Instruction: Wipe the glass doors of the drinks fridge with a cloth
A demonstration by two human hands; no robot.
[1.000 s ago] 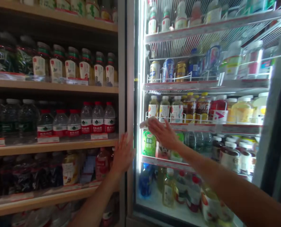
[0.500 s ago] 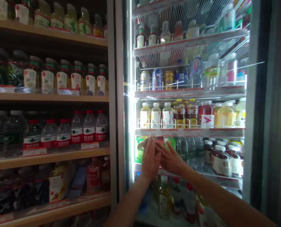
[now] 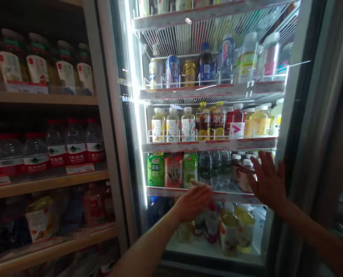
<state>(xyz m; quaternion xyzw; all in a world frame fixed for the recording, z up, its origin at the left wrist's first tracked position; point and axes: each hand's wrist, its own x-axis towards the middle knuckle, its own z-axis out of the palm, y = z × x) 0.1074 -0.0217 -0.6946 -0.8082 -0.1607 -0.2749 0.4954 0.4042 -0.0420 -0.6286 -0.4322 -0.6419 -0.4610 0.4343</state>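
In the head view, my left hand is in front of the lower part of a lit drinks fridge, its fingers stretched out to the right and holding nothing. Behind it are green pouches, a red pouch and clear water bottles. My right hand is raised near the right side of the fridge's glass door, fingers spread and nothing in them. It partly covers dark bottles with white caps. Whether either hand touches the glass, I cannot tell.
On the left, wooden shelves hold tea bottles and red-capped water bottles. A metal post separates them from the fridge. Inside the fridge, wire shelves carry cans and juice bottles. Light reflections cross the glass.
My hands were together at the fridge's lower left; now they are apart. The right hand has moved right, the left slightly lower. The view has shifted right and down.
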